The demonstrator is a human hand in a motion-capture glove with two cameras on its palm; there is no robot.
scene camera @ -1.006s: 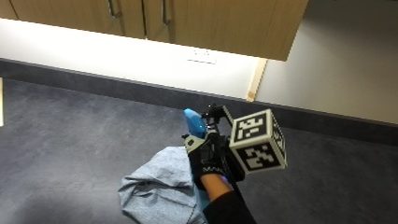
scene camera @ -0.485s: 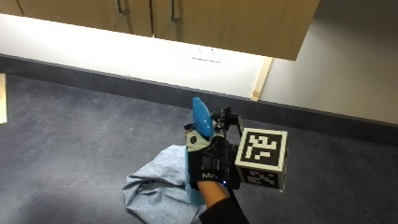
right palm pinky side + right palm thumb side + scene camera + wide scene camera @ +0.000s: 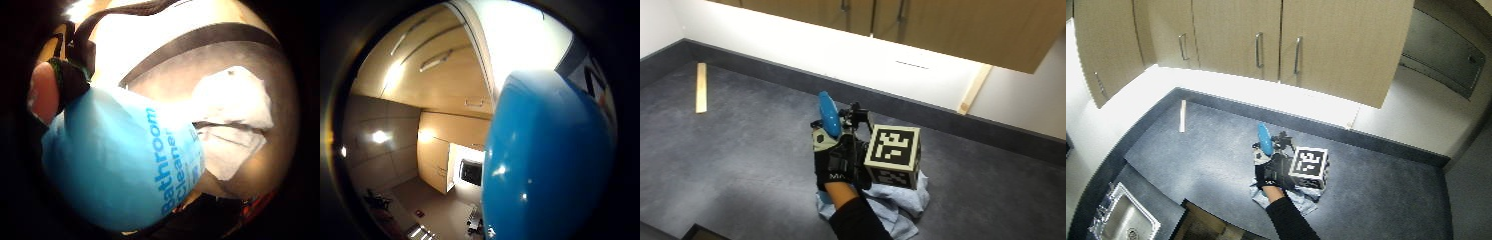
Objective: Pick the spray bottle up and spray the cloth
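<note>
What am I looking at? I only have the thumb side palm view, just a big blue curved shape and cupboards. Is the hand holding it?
Observer: Yes. The black-gloved right hand grips a blue plastic spray bottle lifted above the countertop.
Operator: Any label on it?
Observer: The little finger side view reads "Bathroom Cleaner" on the bottle.
Operator: Where is the cloth?
Observer: The crumpled light blue cloth lies on the dark grey countertop, under the wrist.
</note>
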